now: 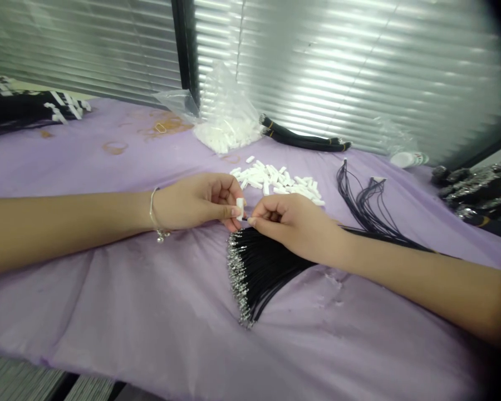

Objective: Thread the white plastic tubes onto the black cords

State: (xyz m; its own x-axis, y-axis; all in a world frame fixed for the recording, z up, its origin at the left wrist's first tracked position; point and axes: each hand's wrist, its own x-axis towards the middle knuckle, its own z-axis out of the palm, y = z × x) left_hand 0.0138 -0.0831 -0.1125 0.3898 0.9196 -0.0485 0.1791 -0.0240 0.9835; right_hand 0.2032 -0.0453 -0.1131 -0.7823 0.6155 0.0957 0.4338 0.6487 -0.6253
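Purple sheeting [150,323] fills the foreground, creased and rucked, its near edge dropping away at lower left to a grey striped surface [16,373]. Up from that edge we come to a fan of black wires [271,256], silver tips [239,278] splayed towards the left, the far side tucked beneath the right hand [298,223] and its forearm, which block part of the view. And look at that pinch! Right thumb and finger are clamped together on a black wire [245,219], reaching in from the right. Facing it, the left hand [196,200], bracelet [152,211] at the wrist, nips a small white piece [239,207] upright between thumb and fingers, just above the silver tips. Wire end meets white piece; whether it sits inside, I cannot tell. Right behind the hands, a loose pile of white pieces [275,178]; off to its right, dark looped cables [363,206]. Farther back, tan rubber bands [167,127], a clear bag [229,122] of more white pieces, and a tied black bundle [304,136]. Bundles flank both sides, and across the back, pale blinds [338,67] shine beside a dark post [183,50].
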